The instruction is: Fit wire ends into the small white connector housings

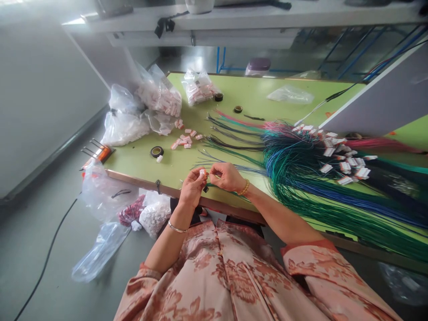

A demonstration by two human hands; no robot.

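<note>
Near the table's front edge, my left hand (191, 189) pinches a small white and orange connector housing (202, 172). Close on its right, my right hand (228, 177) has thumb and forefinger pressed together at the connector's side. What sits in that pinch is too small to make out, though thin green wires (210, 184) show just below it. Long green, blue and black wires (277, 165) spread over the table to the right, many ending in white and orange connectors (346, 167). Loose connectors (183, 140) lie in a small pile beyond my left hand.
Clear bags of connectors (160, 98) crowd the back left of the green table (214, 129). Rolls of black tape (157, 152) lie about. An orange holder with metal prongs (102, 154) stands at the left edge. Plastic bags (110, 200) hang off the front left.
</note>
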